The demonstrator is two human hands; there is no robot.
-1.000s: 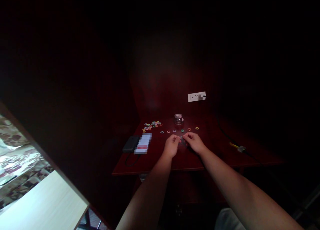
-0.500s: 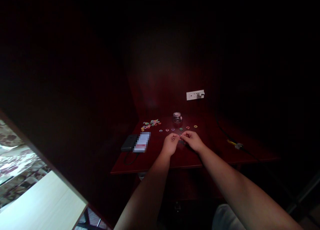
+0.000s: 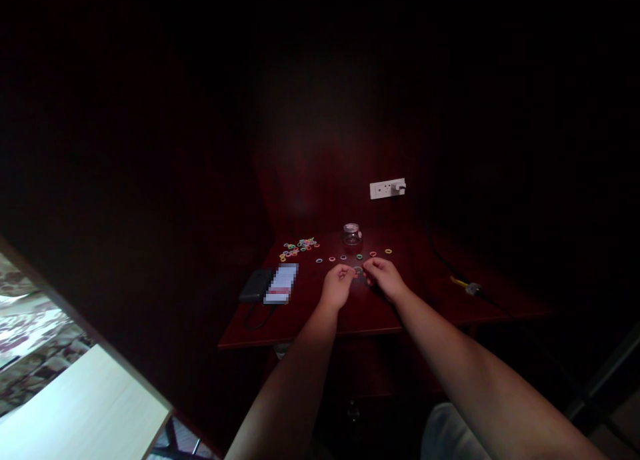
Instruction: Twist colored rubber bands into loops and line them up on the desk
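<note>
Over the dark red table (image 3: 310, 320), my left hand (image 3: 339, 285) has its thumb and fingers pinched on something small I cannot make out. My right hand (image 3: 384, 278) faces it across a small gap, fingers curled together; what it holds, if anything, is too small to tell. Between the fingertips a small pale ring shape is faintly visible. Just beyond my hands lies a row of small coloured rings, among them a blue one (image 3: 319, 261), a green one (image 3: 359, 257) and a yellow one (image 3: 389, 251). A clear jar (image 3: 352, 235) stands behind the row.
Many coloured rings form a loose pile (image 3: 303, 245) at the back left. A phone (image 3: 281, 284) lies against a black power bank (image 3: 256, 285) with a cable. A yellow-ended cable (image 3: 473, 289) lies right. A socket (image 3: 387, 189) is on the back wall.
My hands, whose fingertips met before, have moved slightly apart. The whole view has shifted a little.
</note>
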